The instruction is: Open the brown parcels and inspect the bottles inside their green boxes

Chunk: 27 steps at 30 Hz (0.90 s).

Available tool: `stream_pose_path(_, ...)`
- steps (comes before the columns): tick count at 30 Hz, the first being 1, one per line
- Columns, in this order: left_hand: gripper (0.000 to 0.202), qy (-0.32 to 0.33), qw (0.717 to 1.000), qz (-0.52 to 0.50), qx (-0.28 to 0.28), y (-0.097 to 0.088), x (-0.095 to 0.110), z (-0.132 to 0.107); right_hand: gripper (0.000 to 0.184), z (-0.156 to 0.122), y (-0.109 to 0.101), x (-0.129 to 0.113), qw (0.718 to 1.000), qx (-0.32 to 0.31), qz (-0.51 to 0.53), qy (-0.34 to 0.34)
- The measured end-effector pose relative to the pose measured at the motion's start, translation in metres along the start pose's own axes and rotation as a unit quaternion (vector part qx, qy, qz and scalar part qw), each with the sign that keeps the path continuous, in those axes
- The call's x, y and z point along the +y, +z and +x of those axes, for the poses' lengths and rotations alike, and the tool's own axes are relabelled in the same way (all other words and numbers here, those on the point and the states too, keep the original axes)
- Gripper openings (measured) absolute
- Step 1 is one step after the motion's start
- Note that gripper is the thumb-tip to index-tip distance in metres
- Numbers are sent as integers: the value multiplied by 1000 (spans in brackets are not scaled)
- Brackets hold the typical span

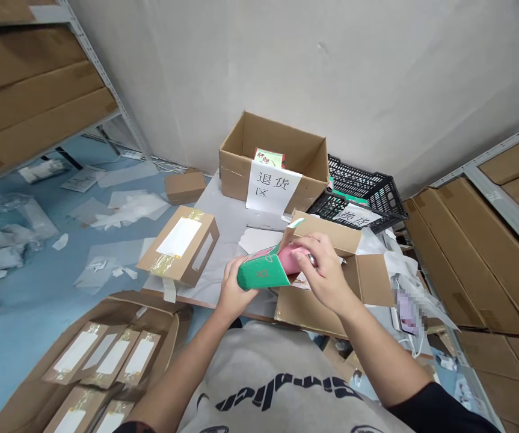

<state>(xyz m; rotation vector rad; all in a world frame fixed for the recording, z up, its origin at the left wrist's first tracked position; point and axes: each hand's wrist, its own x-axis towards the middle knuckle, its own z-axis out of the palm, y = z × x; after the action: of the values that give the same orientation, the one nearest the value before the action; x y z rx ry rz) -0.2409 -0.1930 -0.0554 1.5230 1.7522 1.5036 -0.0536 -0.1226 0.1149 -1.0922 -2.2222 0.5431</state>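
Note:
My left hand (pixel 233 296) is wrapped around a green printed box (pixel 263 274), which is tilted with its open end toward the right. From that end sticks out a pink rounded item (pixel 288 260) with a shiny silvery part; its exact kind is unclear. The fingers of my right hand (pixel 325 267) are closed on this pink item at the box's mouth. Beneath both hands lies an opened cardboard carton (pixel 374 279) with its flaps spread, partly hidden by my right hand and forearm.
A taped carton (pixel 191 240) sits on the table's left side. Behind stand a labelled open cardboard box (pixel 232 174) and a black plastic crate (pixel 392 201). A large box (pixel 119 300) of packed cartons is at lower left. Shelves flank both sides; a phone (pixel 407 313) lies right.

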Motion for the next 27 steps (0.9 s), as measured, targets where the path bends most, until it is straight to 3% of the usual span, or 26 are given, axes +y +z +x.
stream_pose_path(2,70,0,1000,-9,-10,0,4,1,29,0,5,2,1000,-22,9,10)
stream_pose_path(5,69,-5,1000,-17,-15,2,8,1,37,-1,15,5,1000,3,16,14)
stream_pose_path(11,70,1,1000,-5,17,5,18,4,13,-2,30,4,992,118,46,18)
stream_pose_path(15,71,2,999,16,45,1,23,9,19,-5,33,6,996,66,67,9)
stream_pose_path(17,72,2,999,23,38,-2,24,11,27,-7,32,11,993,39,114,5)
stream_pose_path(22,74,-4,998,61,-6,-2,30,13,77,-10,27,28,993,30,116,15)
stream_pose_path(27,78,75,982,165,-46,7,42,17,73,-10,30,32,996,28,85,19)
